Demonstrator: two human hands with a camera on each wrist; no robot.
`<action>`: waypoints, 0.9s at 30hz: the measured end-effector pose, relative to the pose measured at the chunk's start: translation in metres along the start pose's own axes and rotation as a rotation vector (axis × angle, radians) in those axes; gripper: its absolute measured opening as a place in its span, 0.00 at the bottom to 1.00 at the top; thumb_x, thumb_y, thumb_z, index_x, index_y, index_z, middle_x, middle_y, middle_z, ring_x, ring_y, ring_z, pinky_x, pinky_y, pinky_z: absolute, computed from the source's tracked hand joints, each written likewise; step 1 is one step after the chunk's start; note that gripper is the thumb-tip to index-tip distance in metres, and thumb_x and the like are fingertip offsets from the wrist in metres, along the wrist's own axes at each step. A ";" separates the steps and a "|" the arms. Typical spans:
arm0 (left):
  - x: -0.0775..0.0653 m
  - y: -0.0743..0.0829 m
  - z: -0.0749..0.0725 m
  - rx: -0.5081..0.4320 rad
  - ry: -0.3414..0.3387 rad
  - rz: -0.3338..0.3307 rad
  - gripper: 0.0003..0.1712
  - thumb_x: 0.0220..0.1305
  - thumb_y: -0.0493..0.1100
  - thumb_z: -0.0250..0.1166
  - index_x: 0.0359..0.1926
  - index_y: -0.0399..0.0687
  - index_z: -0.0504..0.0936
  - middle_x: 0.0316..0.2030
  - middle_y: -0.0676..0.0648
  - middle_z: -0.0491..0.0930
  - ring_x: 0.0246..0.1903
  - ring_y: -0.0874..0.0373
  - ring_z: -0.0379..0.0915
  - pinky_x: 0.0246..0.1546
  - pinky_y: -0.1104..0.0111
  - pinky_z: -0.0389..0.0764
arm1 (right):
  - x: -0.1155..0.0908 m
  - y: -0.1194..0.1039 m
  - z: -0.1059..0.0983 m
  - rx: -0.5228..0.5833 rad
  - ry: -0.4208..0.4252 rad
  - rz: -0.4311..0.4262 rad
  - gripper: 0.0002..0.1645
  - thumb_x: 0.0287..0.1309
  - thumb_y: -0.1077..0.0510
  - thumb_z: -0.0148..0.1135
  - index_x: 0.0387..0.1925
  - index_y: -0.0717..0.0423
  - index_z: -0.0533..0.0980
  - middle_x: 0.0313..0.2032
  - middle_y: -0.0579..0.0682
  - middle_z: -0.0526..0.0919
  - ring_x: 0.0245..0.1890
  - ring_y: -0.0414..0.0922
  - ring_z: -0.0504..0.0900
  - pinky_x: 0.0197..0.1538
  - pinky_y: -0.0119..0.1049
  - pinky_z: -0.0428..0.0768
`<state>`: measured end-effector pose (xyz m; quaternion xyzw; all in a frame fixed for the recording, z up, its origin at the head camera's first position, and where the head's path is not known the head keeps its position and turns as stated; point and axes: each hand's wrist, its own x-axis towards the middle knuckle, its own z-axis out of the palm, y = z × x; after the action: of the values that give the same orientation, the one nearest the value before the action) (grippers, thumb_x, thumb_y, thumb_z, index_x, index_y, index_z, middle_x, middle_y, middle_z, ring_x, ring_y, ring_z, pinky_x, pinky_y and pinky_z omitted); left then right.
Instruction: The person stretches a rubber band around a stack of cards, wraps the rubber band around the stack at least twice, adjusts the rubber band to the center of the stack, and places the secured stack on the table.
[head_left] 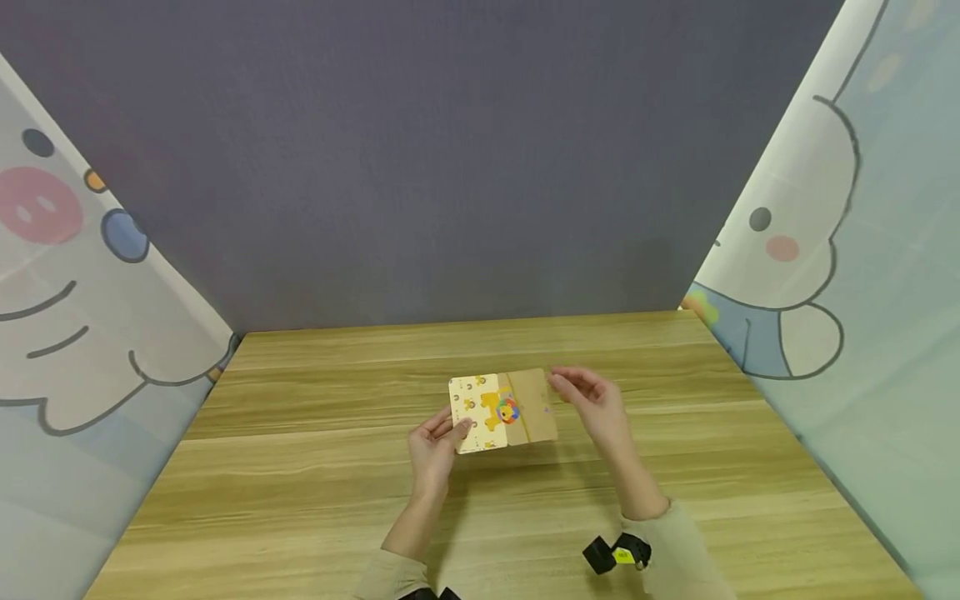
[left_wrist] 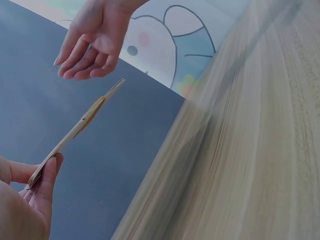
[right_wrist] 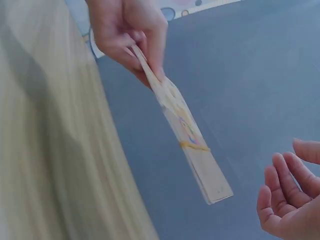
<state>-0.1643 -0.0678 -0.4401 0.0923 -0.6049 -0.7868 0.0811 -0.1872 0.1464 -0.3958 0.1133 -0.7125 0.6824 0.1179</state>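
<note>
1. Left hand (head_left: 435, 446): pinches the card packet (head_left: 480, 412) at its left end, thumb on the printed face.
2. Right hand (head_left: 600, 408): fingers loosely bent, holding nothing; it sits near the packet's right edge, with a gap seen in both wrist views.
3. Card packet: raised above the tabletop (head_left: 300, 483), between the hands; cream lion-printed part left, brown part right, yellow band (right_wrist: 196, 146) across the latter.
4. Tabletop: wood-grained; extends well beyond the packet on both sides. Its back edge meets the dark panel (head_left: 465, 167).
5. Side limits: printed curtains (head_left: 885, 350) line the left and right edges.
</note>
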 end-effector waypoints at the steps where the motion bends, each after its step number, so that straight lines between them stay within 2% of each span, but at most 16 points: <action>1: 0.001 0.000 -0.001 0.002 0.004 0.003 0.22 0.50 0.28 0.63 0.48 0.26 0.71 0.28 0.40 0.80 0.21 0.63 0.75 0.13 0.84 0.66 | 0.000 0.019 -0.003 0.048 -0.019 -0.032 0.19 0.55 0.56 0.59 0.40 0.70 0.74 0.36 0.58 0.80 0.36 0.48 0.78 0.38 0.32 0.78; 3: 0.002 0.000 -0.002 0.003 0.007 0.006 0.22 0.51 0.28 0.63 0.49 0.26 0.71 0.29 0.39 0.80 0.22 0.62 0.76 0.19 0.82 0.72 | -0.001 0.050 -0.009 0.135 -0.052 -0.081 0.16 0.56 0.56 0.58 0.40 0.66 0.76 0.36 0.56 0.80 0.36 0.47 0.78 0.37 0.32 0.78; 6: 0.003 0.000 -0.004 0.002 0.007 0.011 0.22 0.51 0.28 0.62 0.49 0.25 0.70 0.29 0.39 0.80 0.24 0.61 0.77 0.26 0.78 0.77 | -0.011 0.056 -0.009 0.180 -0.072 -0.083 0.16 0.57 0.57 0.57 0.40 0.68 0.75 0.34 0.55 0.80 0.35 0.45 0.78 0.35 0.32 0.78; 7: 0.003 0.000 -0.004 0.003 0.005 0.016 0.22 0.51 0.28 0.62 0.49 0.25 0.70 0.29 0.40 0.80 0.24 0.61 0.77 0.25 0.79 0.77 | -0.014 0.056 -0.009 0.179 -0.076 -0.074 0.17 0.57 0.57 0.56 0.39 0.70 0.74 0.33 0.54 0.81 0.34 0.44 0.79 0.35 0.32 0.78; 10: 0.004 0.001 -0.004 -0.017 -0.002 0.027 0.21 0.50 0.27 0.62 0.48 0.25 0.71 0.30 0.39 0.80 0.25 0.60 0.78 0.27 0.76 0.78 | -0.031 0.014 0.002 0.100 -0.048 0.038 0.21 0.58 0.58 0.56 0.38 0.77 0.70 0.30 0.55 0.80 0.31 0.44 0.79 0.34 0.34 0.79; 13: 0.005 0.002 -0.005 -0.024 -0.001 0.034 0.21 0.50 0.27 0.62 0.48 0.25 0.71 0.30 0.38 0.80 0.26 0.59 0.78 0.29 0.74 0.79 | -0.039 0.009 0.003 0.102 -0.070 0.139 0.20 0.59 0.60 0.54 0.39 0.79 0.69 0.30 0.53 0.80 0.31 0.43 0.79 0.36 0.34 0.79; 18: 0.005 0.005 -0.004 -0.017 0.016 0.031 0.21 0.50 0.27 0.62 0.48 0.25 0.71 0.30 0.39 0.80 0.25 0.60 0.78 0.30 0.73 0.79 | -0.050 0.011 0.003 0.144 -0.127 0.250 0.19 0.60 0.61 0.51 0.41 0.79 0.68 0.31 0.47 0.80 0.33 0.42 0.78 0.37 0.33 0.78; 25: 0.004 0.007 -0.004 -0.034 0.020 0.028 0.21 0.51 0.26 0.61 0.48 0.24 0.71 0.30 0.38 0.80 0.25 0.60 0.78 0.30 0.74 0.79 | -0.056 0.026 0.005 0.200 -0.246 0.396 0.11 0.59 0.55 0.53 0.36 0.60 0.75 0.32 0.49 0.80 0.34 0.42 0.78 0.39 0.36 0.78; 27: 0.004 0.008 -0.004 -0.036 0.020 0.029 0.21 0.51 0.26 0.61 0.48 0.24 0.70 0.31 0.38 0.80 0.25 0.60 0.78 0.29 0.74 0.79 | -0.056 0.030 0.007 0.211 -0.268 0.425 0.10 0.59 0.54 0.54 0.34 0.57 0.76 0.32 0.49 0.79 0.34 0.42 0.78 0.39 0.36 0.78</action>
<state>-0.1666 -0.0745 -0.4338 0.0899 -0.5911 -0.7953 0.0999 -0.1442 0.1412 -0.4421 0.0621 -0.6544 0.7412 -0.1360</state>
